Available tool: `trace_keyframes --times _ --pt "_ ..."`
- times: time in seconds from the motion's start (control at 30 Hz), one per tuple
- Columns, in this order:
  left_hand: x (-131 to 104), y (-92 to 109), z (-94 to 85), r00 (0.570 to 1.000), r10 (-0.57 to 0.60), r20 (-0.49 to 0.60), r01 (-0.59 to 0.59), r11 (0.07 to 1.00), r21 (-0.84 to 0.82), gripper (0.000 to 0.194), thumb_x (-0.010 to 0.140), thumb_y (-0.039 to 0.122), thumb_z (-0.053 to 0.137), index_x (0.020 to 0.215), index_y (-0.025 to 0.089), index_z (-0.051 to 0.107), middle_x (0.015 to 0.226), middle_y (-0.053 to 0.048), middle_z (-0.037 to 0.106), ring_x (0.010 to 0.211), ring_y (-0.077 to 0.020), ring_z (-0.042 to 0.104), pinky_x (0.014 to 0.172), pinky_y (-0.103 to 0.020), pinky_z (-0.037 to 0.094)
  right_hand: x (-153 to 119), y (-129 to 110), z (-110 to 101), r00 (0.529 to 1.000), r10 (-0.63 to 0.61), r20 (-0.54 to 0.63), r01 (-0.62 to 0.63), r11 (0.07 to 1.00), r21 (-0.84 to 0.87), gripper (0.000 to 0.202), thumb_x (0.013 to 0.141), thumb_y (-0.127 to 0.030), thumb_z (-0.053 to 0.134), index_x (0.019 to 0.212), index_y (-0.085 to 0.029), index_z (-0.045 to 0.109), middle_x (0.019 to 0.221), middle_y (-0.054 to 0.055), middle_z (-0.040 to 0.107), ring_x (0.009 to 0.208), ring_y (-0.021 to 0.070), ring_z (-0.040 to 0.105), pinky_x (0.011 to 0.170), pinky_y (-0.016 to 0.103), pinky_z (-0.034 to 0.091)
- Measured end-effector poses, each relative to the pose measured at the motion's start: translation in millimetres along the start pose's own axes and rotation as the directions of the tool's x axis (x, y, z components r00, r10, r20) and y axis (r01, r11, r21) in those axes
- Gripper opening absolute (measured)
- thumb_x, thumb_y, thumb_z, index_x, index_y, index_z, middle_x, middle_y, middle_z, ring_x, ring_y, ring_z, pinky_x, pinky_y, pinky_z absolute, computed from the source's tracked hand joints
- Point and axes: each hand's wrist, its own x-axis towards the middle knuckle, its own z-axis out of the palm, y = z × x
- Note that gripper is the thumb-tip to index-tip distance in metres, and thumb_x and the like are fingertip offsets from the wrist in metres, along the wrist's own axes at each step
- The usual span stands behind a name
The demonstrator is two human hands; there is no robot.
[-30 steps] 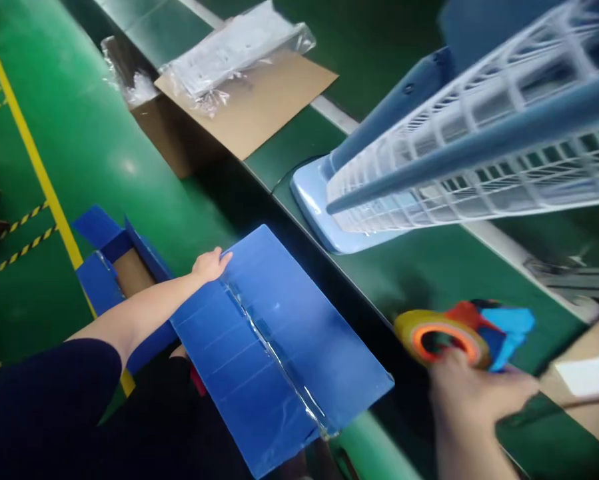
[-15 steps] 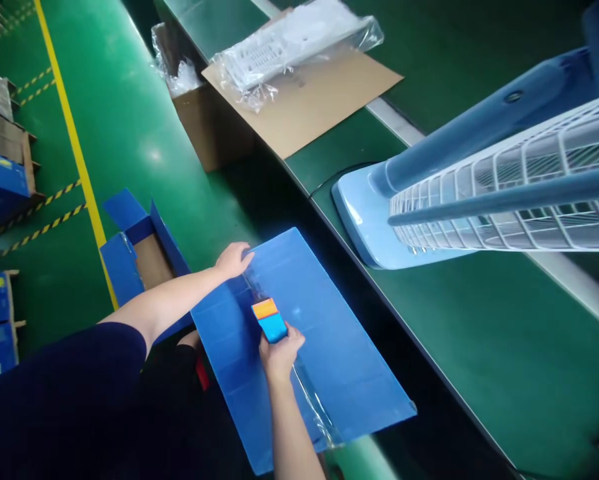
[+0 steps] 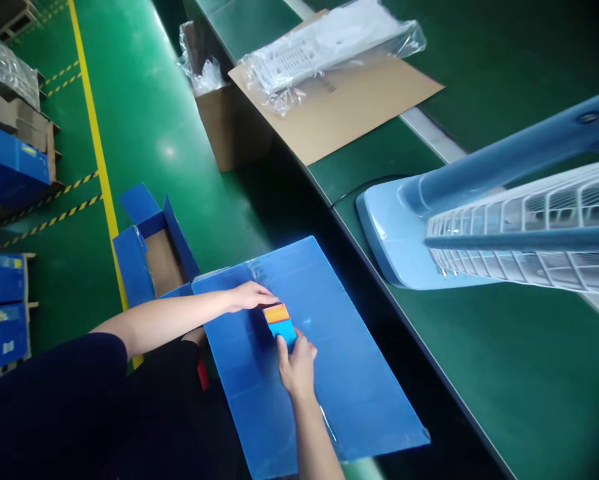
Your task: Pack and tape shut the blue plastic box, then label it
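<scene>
A blue cardboard box [image 3: 359, 373] lies in front of me with its broad face up. My right hand [image 3: 299, 363] grips a blue and orange tape dispenser [image 3: 281, 325] above the middle of that face. Beside the dispenser's orange end is my left hand [image 3: 252, 295], its fingers stretched out and the tips partly hidden; whether they touch the dispenser I cannot tell. Clear tape [image 3: 257, 269] shows at the box's far edge, and a shiny strip [image 3: 328, 423] runs along the seam near my right forearm.
A light blue fan [image 3: 394, 233] with a white grille lies on the green workbench [image 3: 459, 360] at right. Farther back, a plastic-wrapped white part [image 3: 324, 50] rests on a cardboard sheet [image 3: 364, 110]. An open blue box [image 3: 164, 260] and a brown carton [image 3: 234, 130] stand on the floor.
My left hand has moved from the box's far edge to beside the dispenser. The right hand still holds the dispenser. The view has shifted, so the surroundings sit farther right.
</scene>
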Motion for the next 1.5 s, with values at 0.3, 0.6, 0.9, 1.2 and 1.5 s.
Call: trace_keyframes --times 0.3,0.6,0.9,1.2,1.5 --pt "1 15 -14.1 0.98 0.117 -0.161 -0.104 0.99 0.092 0.021 0.098 0.03 0.073 0.087 0.014 0.081 0.089 -0.007 0.081 0.082 -0.0184 0.072 0.077 -0.028 0.055 32 -22 -16 0.951 0.095 0.294 -0.153 0.971 0.182 0.068 0.086 -0.089 0.064 0.085 -0.021 0.068 0.074 0.002 0.065 0.07 0.0211 0.057 0.068 0.033 0.049" --pt "60 44 -131.9 0.797 0.19 -0.573 -0.075 0.973 0.22 0.021 0.105 0.027 0.063 0.096 0.014 0.076 0.089 -0.006 0.078 0.072 -0.0144 0.065 0.077 -0.028 0.052 43 -30 -7 0.95 0.197 0.243 -0.235 0.962 0.136 0.072 0.081 -0.094 0.064 0.076 -0.022 0.065 0.064 0.002 0.061 0.06 0.0201 0.053 0.06 0.033 0.045" --pt "112 6 -144.3 0.735 0.105 -0.67 0.062 0.973 0.221 0.025 0.108 0.027 0.06 0.106 0.013 0.082 0.102 -0.009 0.081 0.086 -0.0172 0.069 0.089 -0.03 0.053 80 -44 6 0.928 0.245 0.279 -0.261 0.965 0.019 0.076 0.078 -0.1 0.06 0.072 -0.024 0.063 0.062 0.004 0.065 0.061 0.0225 0.057 0.061 0.034 0.043" --pt "116 -20 -121.3 0.826 -0.063 -0.56 0.304 0.887 0.348 0.034 0.082 0.037 0.096 0.098 0.011 0.083 0.101 -0.016 0.081 0.097 -0.0285 0.075 0.092 -0.035 0.054 80 -41 8 0.913 0.249 0.324 -0.289 0.954 0.083 0.075 0.079 -0.097 0.063 0.079 -0.021 0.068 0.07 0.006 0.071 0.069 0.0243 0.064 0.062 0.033 0.045" --pt "82 17 -70.6 0.919 0.137 -0.37 0.182 0.684 0.706 0.089 0.103 0.088 0.03 0.116 0.014 0.079 0.112 -0.018 0.08 0.108 -0.0331 0.076 0.094 -0.036 0.056 80 -40 2 0.843 0.21 0.495 -0.349 0.914 0.207 0.072 0.084 -0.089 0.065 0.097 -0.019 0.072 0.075 0.008 0.076 0.066 0.0259 0.071 0.059 0.032 0.052"
